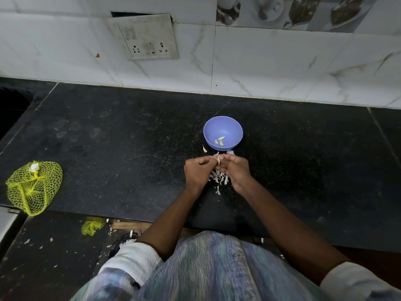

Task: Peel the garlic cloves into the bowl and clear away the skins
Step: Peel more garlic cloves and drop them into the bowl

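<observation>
A blue bowl [222, 132] stands on the black counter [121, 135] and holds three peeled garlic cloves [219, 141]. Just in front of it, my left hand [197, 172] and my right hand [236, 170] meet, both pinching a garlic clove [218, 158] whose white skin hangs loose between the fingertips. A pile of white garlic skins [219, 178] lies on the counter under and between my hands. An unpeeled clove [204, 148] rests against the bowl's left side, and more skin bits [230, 152] lie at the bowl's front.
A yellow net bag [32, 187] lies at the counter's left front edge. A scrap of yellow netting [92, 227] and white skin flakes are on the floor below. A switch and socket plate [147, 38] hangs on the tiled wall behind.
</observation>
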